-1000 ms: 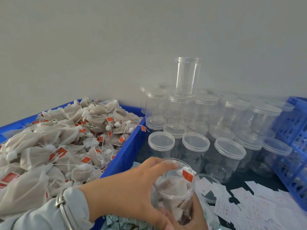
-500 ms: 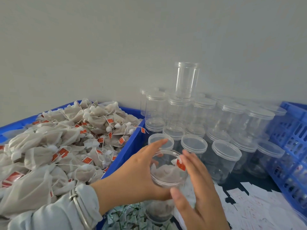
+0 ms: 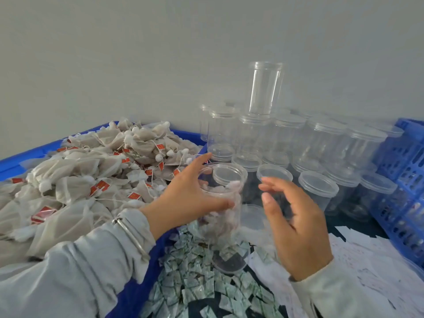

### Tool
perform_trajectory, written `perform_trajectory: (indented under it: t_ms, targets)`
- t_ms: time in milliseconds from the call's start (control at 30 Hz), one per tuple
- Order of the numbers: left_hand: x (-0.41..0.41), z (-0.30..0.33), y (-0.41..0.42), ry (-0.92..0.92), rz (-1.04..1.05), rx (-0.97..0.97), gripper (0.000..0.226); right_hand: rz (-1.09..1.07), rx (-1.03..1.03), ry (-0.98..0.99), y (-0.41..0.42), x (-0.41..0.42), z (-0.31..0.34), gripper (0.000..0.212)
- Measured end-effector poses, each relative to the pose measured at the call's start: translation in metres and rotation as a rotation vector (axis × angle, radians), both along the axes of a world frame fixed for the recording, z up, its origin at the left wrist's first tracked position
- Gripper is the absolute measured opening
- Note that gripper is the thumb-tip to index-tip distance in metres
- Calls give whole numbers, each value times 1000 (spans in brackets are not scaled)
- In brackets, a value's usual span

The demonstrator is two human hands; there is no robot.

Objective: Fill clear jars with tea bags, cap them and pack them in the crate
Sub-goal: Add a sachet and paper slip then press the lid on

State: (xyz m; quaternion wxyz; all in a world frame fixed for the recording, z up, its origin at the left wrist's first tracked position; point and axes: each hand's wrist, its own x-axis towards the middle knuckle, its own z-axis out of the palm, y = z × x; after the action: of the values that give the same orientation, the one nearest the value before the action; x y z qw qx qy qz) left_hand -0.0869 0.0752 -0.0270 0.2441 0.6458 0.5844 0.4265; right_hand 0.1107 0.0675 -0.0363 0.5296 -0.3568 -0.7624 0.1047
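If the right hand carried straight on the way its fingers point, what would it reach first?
Probably the open jar of tea bags held by the left hand; the right hand fingers aim left toward it, though depth is unclear.

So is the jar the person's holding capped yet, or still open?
Open. The jar in the left hand shows a bare round rim with no lid, tea bags visible inside. The right hand beside it holds nothing.

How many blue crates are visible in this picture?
2. The left crate is heaped with tea bags. The right crate stands at the right edge, beside the capped clear jars. The frame cuts off both, so more may be hidden outside it.
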Motion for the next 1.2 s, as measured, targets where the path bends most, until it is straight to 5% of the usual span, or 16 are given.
perform_trajectory:
  t_ms: [67,200,333,500,667,867,1200]
  targets:
    - [-2,-1,4,-72,79,15,105,-47,-146,0,-1,4,-16,12]
    - [-1,-6,8,-177,127,2,108,40,-359,-579,-6,-4,-57,29]
    - [0,-6,8,-201,120,-43,116,196,-283,-821,-18,-26,-82,37]
    - [2,-4,4,-147,86,-47,125,83,-122,-1000,-20,-48,-94,41]
    - [2,-5,4,-129,76,-52,123,36,-100,-973,-12,-55,-92,27]
    - [1,-7,6,-93,128,-28,117,67,-300,-566,-9,-39,-91,12]
    - [5,-6,5,-15,110,-46,121,-72,-432,-240,-10,15,-58,14]
